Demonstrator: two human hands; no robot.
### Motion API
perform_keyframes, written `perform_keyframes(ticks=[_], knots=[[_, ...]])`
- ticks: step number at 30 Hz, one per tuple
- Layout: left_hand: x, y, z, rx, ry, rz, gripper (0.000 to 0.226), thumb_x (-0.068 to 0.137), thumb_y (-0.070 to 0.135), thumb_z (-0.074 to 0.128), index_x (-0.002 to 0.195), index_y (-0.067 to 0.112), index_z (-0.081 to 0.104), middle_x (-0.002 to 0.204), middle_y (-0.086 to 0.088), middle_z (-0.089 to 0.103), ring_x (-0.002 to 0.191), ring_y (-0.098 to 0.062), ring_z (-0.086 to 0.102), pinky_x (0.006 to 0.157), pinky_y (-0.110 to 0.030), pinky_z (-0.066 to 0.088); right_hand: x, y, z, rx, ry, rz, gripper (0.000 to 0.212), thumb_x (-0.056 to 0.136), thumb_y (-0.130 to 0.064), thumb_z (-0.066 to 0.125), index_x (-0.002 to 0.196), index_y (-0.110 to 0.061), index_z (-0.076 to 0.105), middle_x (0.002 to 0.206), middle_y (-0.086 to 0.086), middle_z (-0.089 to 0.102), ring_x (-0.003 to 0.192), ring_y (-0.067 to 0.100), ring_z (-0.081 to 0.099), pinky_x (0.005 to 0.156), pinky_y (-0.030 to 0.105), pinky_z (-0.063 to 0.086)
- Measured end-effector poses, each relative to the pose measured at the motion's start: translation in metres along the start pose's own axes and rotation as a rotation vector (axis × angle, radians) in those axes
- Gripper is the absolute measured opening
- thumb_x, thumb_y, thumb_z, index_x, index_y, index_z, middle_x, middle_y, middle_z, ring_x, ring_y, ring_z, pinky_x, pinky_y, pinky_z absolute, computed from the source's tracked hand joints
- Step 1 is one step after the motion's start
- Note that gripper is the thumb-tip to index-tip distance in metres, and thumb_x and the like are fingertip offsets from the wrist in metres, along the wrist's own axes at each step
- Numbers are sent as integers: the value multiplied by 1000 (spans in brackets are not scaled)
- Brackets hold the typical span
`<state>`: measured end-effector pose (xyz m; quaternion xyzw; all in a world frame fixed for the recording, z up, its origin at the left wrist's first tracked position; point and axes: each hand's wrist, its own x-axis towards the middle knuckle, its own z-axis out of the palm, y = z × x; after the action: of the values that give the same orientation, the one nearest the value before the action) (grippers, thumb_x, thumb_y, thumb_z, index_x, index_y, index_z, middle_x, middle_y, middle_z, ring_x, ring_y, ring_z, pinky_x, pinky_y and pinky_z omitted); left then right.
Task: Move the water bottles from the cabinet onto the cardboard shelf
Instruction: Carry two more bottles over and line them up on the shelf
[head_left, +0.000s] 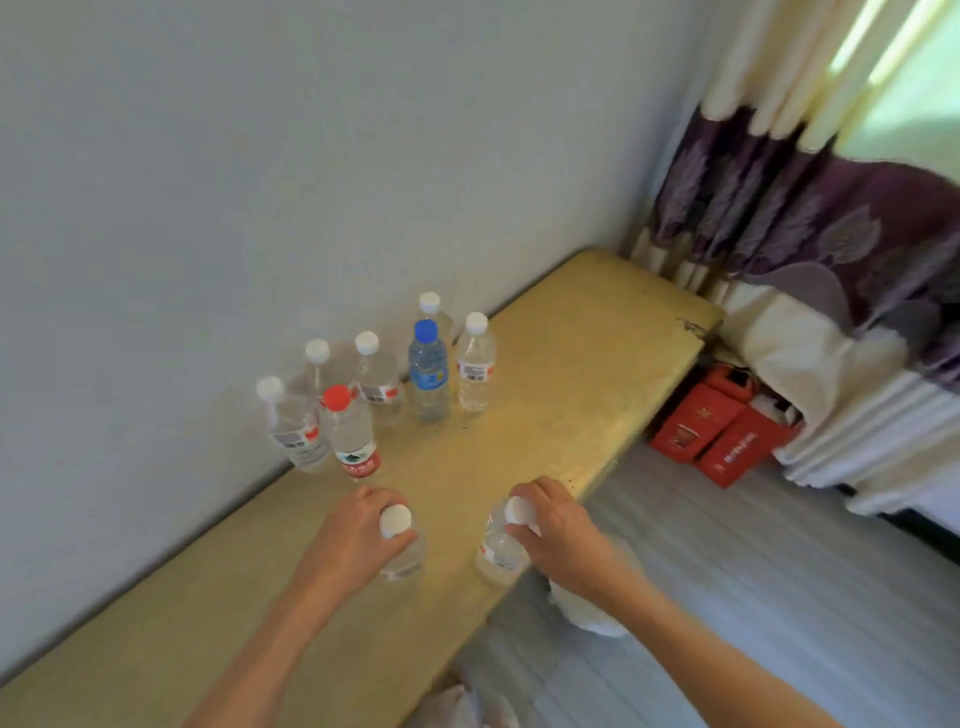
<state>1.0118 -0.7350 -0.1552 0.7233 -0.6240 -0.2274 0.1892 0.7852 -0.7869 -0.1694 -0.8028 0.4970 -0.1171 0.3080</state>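
Left hand (358, 525) curls round neck of white-capped bottle (397, 540); right hand (556, 525) pinches second white-capped bottle (501, 551) just under cap. Both bottles upright on yellow bench (571, 364), near its front edge. Seven more bottles (428, 374) stand beyond hands, by wall. Bottles look full, so probably heavy-ish; thin plastic, smooth, dents under squeeze. Better hold: shoulder or mid-body. Cardboard shelf not in view.
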Motion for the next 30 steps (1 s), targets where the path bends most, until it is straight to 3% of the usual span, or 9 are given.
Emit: perform_keyframes(ticks=[8, 14, 16, 19, 24, 30], knots=[[-14, 175, 107, 14, -200, 353, 30, 72, 17, 72, 100, 12, 62, 97, -2, 55, 90, -21, 54, 77, -23, 34, -180, 127, -95, -89, 286, 248, 34, 89, -23, 56, 119, -9, 49, 117, 10, 49, 112, 24, 45, 88, 21, 30], [-48, 311, 204, -34, -360, 564, 26, 70, 12, 71, 95, 14, 64, 95, -2, 54, 91, -22, 56, 79, -22, 36, -322, 209, -131, -52, 507, 515, 28, 84, -17, 60, 109, -4, 54, 108, 13, 53, 105, 30, 48, 88, 30, 37], [-62, 353, 239, -20, -443, 647, 25, 71, 13, 70, 95, 16, 64, 91, 1, 52, 90, -22, 56, 77, -24, 38, -370, 233, -141, -54, 574, 611, 24, 82, -15, 60, 102, -2, 56, 99, 15, 56, 97, 35, 51, 82, 25, 32], [-79, 419, 288, -5, -533, 747, 27, 70, 14, 73, 97, 11, 66, 86, 0, 50, 83, -18, 52, 70, -17, 30, -435, 266, -153, -22, 639, 791, 25, 75, -18, 59, 93, -2, 58, 89, 16, 58, 85, 38, 54, 79, 28, 31], [-120, 530, 374, 47, -729, 964, 27, 71, 21, 72, 97, 16, 66, 88, -3, 56, 79, -15, 51, 69, -19, 32, -536, 319, -166, 33, 821, 1042, 24, 78, -21, 58, 96, -4, 58, 93, 13, 59, 90, 34, 53, 77, 26, 33], [-175, 682, 482, 142, -944, 1210, 28, 71, 27, 72, 98, 22, 64, 91, -1, 54, 80, -17, 49, 70, -25, 39, -650, 384, -200, 78, 1001, 1330, 30, 87, -23, 55, 114, -11, 50, 115, 6, 52, 111, 22, 46, 92, 26, 34]])
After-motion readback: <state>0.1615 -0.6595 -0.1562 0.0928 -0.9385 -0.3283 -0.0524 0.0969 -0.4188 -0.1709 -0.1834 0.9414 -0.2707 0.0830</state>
